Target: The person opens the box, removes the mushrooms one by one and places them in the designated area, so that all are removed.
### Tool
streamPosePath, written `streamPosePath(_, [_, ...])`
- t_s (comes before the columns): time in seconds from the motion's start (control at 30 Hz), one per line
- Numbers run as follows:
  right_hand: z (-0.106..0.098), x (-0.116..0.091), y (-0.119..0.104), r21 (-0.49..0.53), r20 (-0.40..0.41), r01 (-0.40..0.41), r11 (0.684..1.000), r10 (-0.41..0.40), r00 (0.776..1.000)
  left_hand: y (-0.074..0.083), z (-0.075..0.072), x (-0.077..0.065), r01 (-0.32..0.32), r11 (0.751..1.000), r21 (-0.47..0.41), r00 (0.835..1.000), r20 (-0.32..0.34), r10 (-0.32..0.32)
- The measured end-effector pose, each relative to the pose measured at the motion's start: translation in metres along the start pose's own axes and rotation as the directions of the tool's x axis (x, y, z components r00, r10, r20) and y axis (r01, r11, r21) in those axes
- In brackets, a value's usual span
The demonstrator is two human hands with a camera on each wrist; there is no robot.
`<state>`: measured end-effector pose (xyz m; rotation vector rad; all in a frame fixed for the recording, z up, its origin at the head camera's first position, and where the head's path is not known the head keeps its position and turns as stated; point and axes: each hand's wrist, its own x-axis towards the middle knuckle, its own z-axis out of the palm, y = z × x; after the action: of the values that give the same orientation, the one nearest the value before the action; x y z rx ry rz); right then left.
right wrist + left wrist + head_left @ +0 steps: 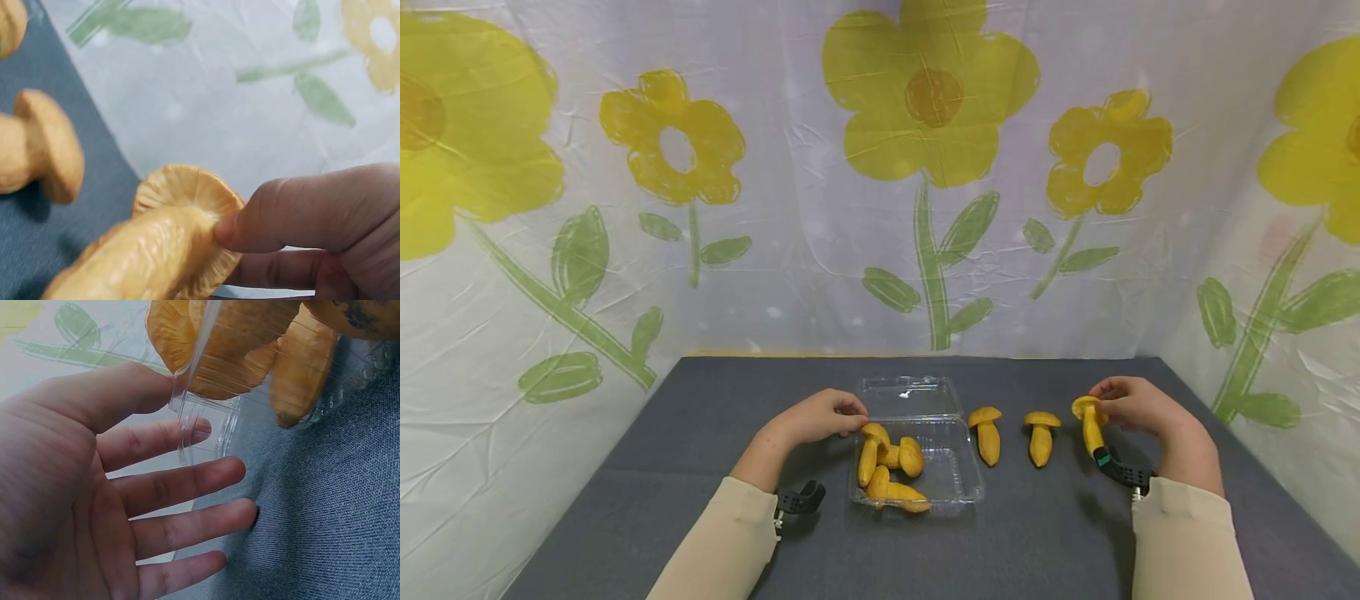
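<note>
My right hand pinches a yellow mushroom by its cap, thumb against the gilled underside. The mushroom's stem points down and left in the right wrist view. At the near middle of the table lies a clear plastic clamshell box, its lid folded back. The left rim of that box is between the thumb and index finger of my left hand; the other fingers are spread. Inside, 3 mushrooms lie on the left side. The left wrist view shows some of them through the plastic.
Two more yellow mushrooms, one beside the box and one farther right, lie on the dark grey table. A light cloth with printed yellow flowers hangs behind the table and along both sides.
</note>
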<state>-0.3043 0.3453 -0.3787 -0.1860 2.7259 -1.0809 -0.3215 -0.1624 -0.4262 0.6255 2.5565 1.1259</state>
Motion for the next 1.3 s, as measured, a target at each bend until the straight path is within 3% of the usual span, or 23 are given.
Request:
streamPosePath(0.37, [0.012,0.014,0.024,0.024,-0.039,-0.023,0.999,0.024,0.999,-0.003,0.0,0.001,-0.003,1.0,-0.006,1.0,0.004,0.003])
streamPosePath(0.77, [0.013,0.016,0.015,-0.038,-0.003,-0.024,0.999,0.024,1.0,-0.003,0.0,0.002,-0.012,1.0,-0.006,1.0,-0.001,0.012])
streamPosePath(0.97, [0.008,0.009,-0.012,-0.111,-0.023,0.005,0.994,-0.007,1.0,-0.005,-0.001,0.002,-0.029,1.0,-0.01,1.0,0.002,0.029])
streamPosePath(1.13, [0.015,0.007,-0.046,-0.108,-0.033,0.127,0.986,-0.131,0.991,-0.01,-0.002,0.003,-0.046,0.999,-0.029,0.999,0.005,0.046])
streamPosePath(1.3, [0.036,0.009,-0.086,-0.099,-0.009,0.237,0.966,-0.239,0.971,-0.012,-0.002,0.004,-0.05,0.998,-0.023,0.999,0.002,0.05])
